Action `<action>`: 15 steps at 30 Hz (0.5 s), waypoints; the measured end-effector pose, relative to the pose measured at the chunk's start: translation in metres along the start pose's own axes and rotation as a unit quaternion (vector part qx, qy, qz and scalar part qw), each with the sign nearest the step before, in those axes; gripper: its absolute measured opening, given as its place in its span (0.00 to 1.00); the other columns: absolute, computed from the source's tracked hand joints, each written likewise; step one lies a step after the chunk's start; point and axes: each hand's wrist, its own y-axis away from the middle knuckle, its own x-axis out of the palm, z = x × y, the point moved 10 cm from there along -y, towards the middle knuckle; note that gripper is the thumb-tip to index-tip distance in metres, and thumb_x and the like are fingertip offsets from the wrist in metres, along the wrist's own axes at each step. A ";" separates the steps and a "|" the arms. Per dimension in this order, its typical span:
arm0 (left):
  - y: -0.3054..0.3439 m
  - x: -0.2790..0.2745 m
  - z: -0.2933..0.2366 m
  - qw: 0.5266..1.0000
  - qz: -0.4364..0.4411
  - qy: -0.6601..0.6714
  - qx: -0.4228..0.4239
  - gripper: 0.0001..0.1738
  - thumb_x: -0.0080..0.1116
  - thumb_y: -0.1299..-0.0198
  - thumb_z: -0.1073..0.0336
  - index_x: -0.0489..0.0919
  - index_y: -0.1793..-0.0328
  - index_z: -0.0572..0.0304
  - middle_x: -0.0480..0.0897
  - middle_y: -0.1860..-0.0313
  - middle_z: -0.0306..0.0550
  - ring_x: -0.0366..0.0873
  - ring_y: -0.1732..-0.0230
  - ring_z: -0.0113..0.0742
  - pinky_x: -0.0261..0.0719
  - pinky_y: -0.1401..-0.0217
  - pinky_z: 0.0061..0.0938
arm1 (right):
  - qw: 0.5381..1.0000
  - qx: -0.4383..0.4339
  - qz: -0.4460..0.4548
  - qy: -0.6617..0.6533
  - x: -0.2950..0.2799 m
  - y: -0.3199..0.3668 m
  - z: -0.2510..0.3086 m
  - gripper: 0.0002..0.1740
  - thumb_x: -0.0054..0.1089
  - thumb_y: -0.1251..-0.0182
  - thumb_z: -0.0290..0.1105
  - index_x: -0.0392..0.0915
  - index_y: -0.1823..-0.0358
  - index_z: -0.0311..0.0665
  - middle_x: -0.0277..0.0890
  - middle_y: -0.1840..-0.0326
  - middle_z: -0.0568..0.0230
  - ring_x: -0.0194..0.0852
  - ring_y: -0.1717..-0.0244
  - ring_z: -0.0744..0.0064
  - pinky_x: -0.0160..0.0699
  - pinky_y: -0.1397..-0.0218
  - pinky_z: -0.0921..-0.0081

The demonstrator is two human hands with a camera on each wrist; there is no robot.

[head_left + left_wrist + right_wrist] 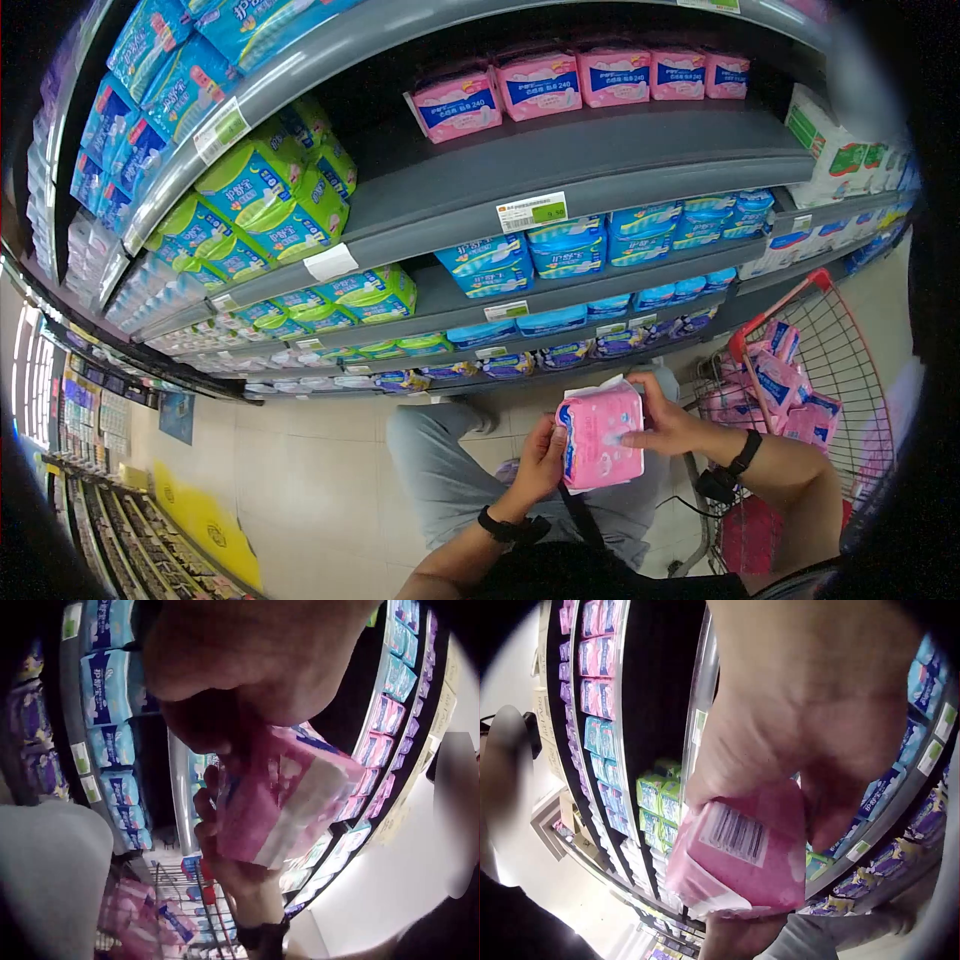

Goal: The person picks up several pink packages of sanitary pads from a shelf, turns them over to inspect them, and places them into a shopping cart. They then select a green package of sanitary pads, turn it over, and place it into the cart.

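Observation:
A pink pack of sanitary pads (606, 445) is held in front of the lap, with my left hand (540, 460) gripping its left side. My right hand (668, 420) grips the opposite side, thumb lying over the pack's face. In the left wrist view, the left hand (255, 660) covers the top of the pack (259, 817), and the right hand's fingers curl at its far side. A barcode label shows on the pack (780, 859) in the right wrist view, where the right hand (802, 720) holds it from above.
A wire shopping cart (850, 350) with a red handle stands to the right, several pink packs (785, 385) inside. Ahead, a shelf (640, 165) carries a row of pink packs (615, 78). Green packs (265, 195) and blue packs (485, 265) fill neighbouring spots. Tiled floor (310, 460) lies left.

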 end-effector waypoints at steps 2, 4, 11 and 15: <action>0.002 0.007 0.007 0.999 0.016 0.023 -0.039 0.13 0.46 0.21 0.60 0.75 0.46 0.61 0.79 0.62 0.35 0.75 0.63 0.19 0.75 0.59 0.19 | 0.999 0.000 0.009 -0.052 -0.001 -0.002 0.004 0.44 0.69 0.32 0.33 0.42 0.28 0.45 0.70 0.43 0.54 0.73 0.45 0.68 0.78 0.44 0.67; 0.011 0.013 0.016 0.989 0.049 0.057 -0.129 0.13 0.48 0.21 0.59 0.76 0.49 0.60 0.79 0.68 0.33 0.73 0.71 0.19 0.73 0.67 0.19 | 0.996 0.017 0.000 -0.084 -0.006 -0.001 -0.001 0.42 0.67 0.31 0.31 0.42 0.29 0.45 0.68 0.41 0.55 0.70 0.42 0.69 0.74 0.40 0.67; 0.017 0.009 0.006 0.987 0.121 0.075 -0.066 0.06 0.59 0.28 0.66 0.78 0.54 0.60 0.78 0.71 0.34 0.73 0.74 0.19 0.72 0.71 0.18 | 0.990 0.050 -0.076 -0.105 -0.021 -0.001 0.019 0.44 0.66 0.34 0.38 0.52 0.21 0.44 0.66 0.35 0.62 0.65 0.35 0.69 0.67 0.31 0.67; 0.027 -0.016 -0.007 0.981 0.130 0.125 -0.078 0.03 0.59 0.29 0.70 0.78 0.54 0.61 0.78 0.70 0.34 0.74 0.70 0.19 0.73 0.67 0.17 | 0.979 0.052 -0.174 -0.092 -0.049 0.012 0.043 0.42 0.67 0.37 0.36 0.59 0.23 0.41 0.69 0.34 0.64 0.68 0.34 0.71 0.71 0.31 0.68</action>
